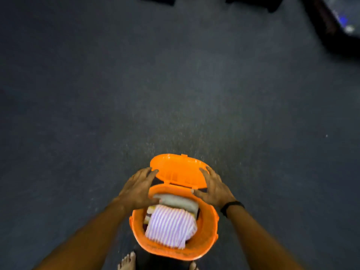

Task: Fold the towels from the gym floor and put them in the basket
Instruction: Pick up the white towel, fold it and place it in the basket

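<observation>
Towels (171,225) fill basket (211,238); hands flank lid (177,170) edges.

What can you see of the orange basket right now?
The orange basket looks like glossy moulded plastic, round, standing upright on the dark floor by the person's bare feet. Its hinged lid is tipped open on the far side. Folded towels fill it, a pink-and-white striped towel on top. The left hand and right hand rest spread-fingered on the lid's sides.
</observation>
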{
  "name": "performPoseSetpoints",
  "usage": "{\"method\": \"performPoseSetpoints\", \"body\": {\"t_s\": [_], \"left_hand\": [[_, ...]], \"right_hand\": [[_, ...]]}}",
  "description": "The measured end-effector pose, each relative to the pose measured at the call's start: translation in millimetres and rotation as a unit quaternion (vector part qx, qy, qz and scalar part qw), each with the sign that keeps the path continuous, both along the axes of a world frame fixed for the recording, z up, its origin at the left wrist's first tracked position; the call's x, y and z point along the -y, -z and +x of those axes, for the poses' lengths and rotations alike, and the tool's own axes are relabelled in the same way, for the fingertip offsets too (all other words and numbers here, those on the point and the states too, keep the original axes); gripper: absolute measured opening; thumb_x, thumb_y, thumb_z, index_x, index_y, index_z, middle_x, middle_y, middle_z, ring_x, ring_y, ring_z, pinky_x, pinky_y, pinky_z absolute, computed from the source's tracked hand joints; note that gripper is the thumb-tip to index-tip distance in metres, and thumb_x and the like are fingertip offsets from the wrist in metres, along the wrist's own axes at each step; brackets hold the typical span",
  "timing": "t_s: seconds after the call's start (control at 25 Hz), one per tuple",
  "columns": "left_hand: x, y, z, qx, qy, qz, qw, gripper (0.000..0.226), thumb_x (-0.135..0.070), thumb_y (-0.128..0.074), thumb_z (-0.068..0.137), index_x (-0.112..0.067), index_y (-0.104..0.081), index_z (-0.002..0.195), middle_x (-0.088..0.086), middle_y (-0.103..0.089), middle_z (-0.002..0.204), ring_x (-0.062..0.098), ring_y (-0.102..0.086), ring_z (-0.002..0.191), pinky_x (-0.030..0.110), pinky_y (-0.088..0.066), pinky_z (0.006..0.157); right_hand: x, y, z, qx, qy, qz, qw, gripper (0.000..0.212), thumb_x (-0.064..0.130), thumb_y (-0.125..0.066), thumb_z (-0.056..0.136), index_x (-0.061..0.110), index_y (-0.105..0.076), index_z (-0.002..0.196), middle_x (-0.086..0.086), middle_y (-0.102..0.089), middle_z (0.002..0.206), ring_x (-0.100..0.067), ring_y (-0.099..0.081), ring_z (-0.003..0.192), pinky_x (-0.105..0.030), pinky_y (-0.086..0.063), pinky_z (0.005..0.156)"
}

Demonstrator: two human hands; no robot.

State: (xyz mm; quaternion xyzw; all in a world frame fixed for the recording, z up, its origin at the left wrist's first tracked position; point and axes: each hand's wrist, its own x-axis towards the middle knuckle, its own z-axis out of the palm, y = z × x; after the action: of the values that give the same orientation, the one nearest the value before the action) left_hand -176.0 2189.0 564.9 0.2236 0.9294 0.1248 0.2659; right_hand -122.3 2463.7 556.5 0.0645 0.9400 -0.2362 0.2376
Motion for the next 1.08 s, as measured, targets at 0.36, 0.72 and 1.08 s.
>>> {"method": "performPoseSetpoints", "body": {"t_s": [0.36,0.72,1.08], "left_hand": [[29,-387,-38,-0.12,-0.177,0.185,0.959,0.119,-0.087,-0.058,0.048,-0.026,-0.033,0.146,0.0,-0.033,0.151,0.018,-0.033,0.139,0.034,-0.029,0.113],[140,-608,29,-0.231,-0.29,0.253,0.894,0.093,-0.071,-0.064,0.063,-0.031,-0.037,0.142,-0.003,-0.039,0.146,0.017,-0.037,0.135,0.037,-0.033,0.106],[329,-681,177,-0.299,-0.393,0.21,0.844,0.096,-0.075,-0.064,0.06,-0.029,-0.041,0.141,-0.001,-0.043,0.145,0.019,-0.042,0.133,0.032,-0.037,0.099]], "right_hand": [[-5,-393,-97,-0.163,0.044,-0.138,0.976,0.08,0.059,-0.066,0.08,0.026,-0.033,0.145,-0.002,-0.033,0.151,-0.023,-0.037,0.137,-0.042,-0.036,0.11],[78,-609,-99,-0.22,-0.043,-0.201,0.953,0.092,0.067,-0.064,0.075,0.027,-0.026,0.149,-0.003,-0.025,0.156,-0.027,-0.034,0.139,-0.049,-0.034,0.11],[302,-674,-30,-0.228,-0.203,-0.226,0.925,0.094,0.068,-0.063,0.074,0.026,-0.025,0.148,-0.004,-0.025,0.156,-0.028,-0.036,0.137,-0.05,-0.041,0.105]]}}
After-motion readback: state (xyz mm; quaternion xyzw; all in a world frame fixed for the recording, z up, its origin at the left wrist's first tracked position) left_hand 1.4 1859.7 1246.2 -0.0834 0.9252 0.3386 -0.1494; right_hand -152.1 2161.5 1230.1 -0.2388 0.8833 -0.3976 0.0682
